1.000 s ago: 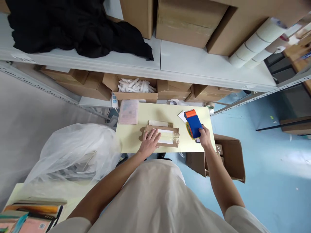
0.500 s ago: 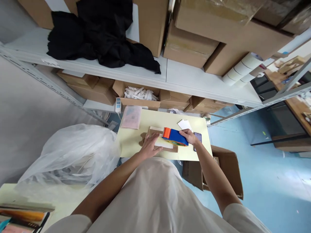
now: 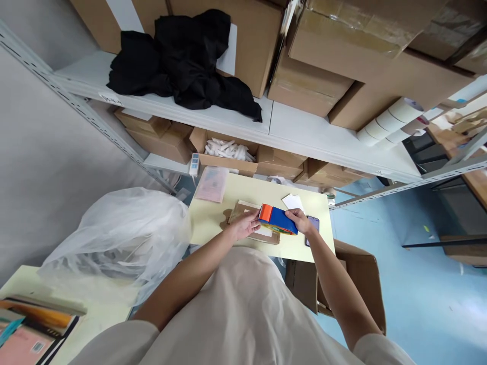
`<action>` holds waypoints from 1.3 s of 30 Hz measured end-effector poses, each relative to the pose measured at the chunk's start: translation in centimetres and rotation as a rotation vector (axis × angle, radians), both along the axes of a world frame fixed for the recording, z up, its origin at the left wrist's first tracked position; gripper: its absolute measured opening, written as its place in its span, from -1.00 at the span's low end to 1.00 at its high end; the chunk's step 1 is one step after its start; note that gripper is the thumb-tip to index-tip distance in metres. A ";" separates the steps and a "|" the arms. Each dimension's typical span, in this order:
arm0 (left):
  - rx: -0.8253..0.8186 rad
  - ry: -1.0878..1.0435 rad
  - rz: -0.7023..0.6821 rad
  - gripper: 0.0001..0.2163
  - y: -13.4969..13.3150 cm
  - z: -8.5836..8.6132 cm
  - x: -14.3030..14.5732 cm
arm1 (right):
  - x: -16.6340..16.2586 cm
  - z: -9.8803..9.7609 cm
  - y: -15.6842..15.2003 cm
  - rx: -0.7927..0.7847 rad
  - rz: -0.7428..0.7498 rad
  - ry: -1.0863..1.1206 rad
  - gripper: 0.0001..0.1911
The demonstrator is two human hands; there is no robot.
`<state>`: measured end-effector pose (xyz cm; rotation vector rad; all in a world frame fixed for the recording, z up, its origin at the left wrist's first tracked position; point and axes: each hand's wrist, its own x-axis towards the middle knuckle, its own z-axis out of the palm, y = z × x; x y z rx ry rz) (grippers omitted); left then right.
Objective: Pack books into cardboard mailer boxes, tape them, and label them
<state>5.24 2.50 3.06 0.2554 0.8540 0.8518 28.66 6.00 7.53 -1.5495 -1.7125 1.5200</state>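
Observation:
My right hand [image 3: 299, 220] is wrapped round the back end of a blue and orange tape dispenser [image 3: 283, 220], which it holds above the table. A roll of tape shows along the dispenser's lower side. My left hand [image 3: 245, 225] is at the orange front end, by the toothed edge, with thumb and fingers drawn together. Whatever lies between its fingertips is too small to make out. Below both hands a flat cardboard package [image 3: 271, 239] with a white label lies on the pale yellow table [image 3: 201, 230], partly hidden by the left hand and the dispenser.
Behind my right hand lie a phone [image 3: 312, 228] and white cards [image 3: 292, 202]. A pink paper sheet [image 3: 213, 183] is at the table's left. Shelving [image 3: 312, 137] with cartons rises behind. An open carton [image 3: 361, 279] stands right, a plastic bag [image 3: 117, 238] left.
My left hand has lifted from the package to the dispenser's orange front end, and its fingers have drawn together. My right hand still holds the dispenser. The whole view has shifted slightly.

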 end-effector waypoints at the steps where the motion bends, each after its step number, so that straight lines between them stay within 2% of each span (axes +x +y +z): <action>1: 0.009 0.021 0.010 -0.73 0.0 -0.2 0.1 | 0.0 0.0 0.0 0.001 0.002 0.000 -0.40; 7: 0.168 0.363 0.028 -0.88 0.8 -0.7 -0.1 | -0.4 0.3 -0.4 0.044 0.049 -0.024 -0.41; 11: 0.239 0.547 0.058 -0.87 1.2 -0.5 -1.1 | -1.0 1.1 -0.6 0.118 0.058 -0.111 -0.43; 14: 0.232 0.587 0.103 -0.81 1.1 -0.5 -3.7 | -0.8 2.1 -0.8 0.166 0.078 -0.199 -0.44; 17: 0.209 0.653 0.184 -0.71 0.6 -0.8 -7.6 | -0.1 2.8 -1.3 0.201 0.102 -0.313 -0.46; 20: 0.190 0.690 0.214 -0.65 -0.2 -1.3 -10.8 | 0.3 2.7 -2.0 0.208 0.138 -0.411 -0.47; 23: 0.191 0.678 0.187 -0.61 -1.2 -2.0 -12.1 | 0.3 2.2 -2.4 0.219 0.164 -0.458 -0.47; 27: 0.209 0.677 0.144 -0.60 -1.8 -3.4 -12.1 | -0.1 2.0 -2.4 0.242 0.186 -0.476 -0.48; 31: 0.233 0.736 0.131 -0.66 -1.5 -5.9 -11.4 | -0.5 2.3 -2.3 0.268 0.194 -0.482 -0.48; 35: 0.254 0.808 0.155 -0.78 -1.1 -8.2 -9.5 | -0.9 2.4 -2.4 0.283 0.174 -0.483 -0.47; 39: 0.265 0.862 0.178 -0.80 -0.8 -9.3 -7.1 | -1.1 2.4 -2.3 0.285 0.144 -0.482 -0.48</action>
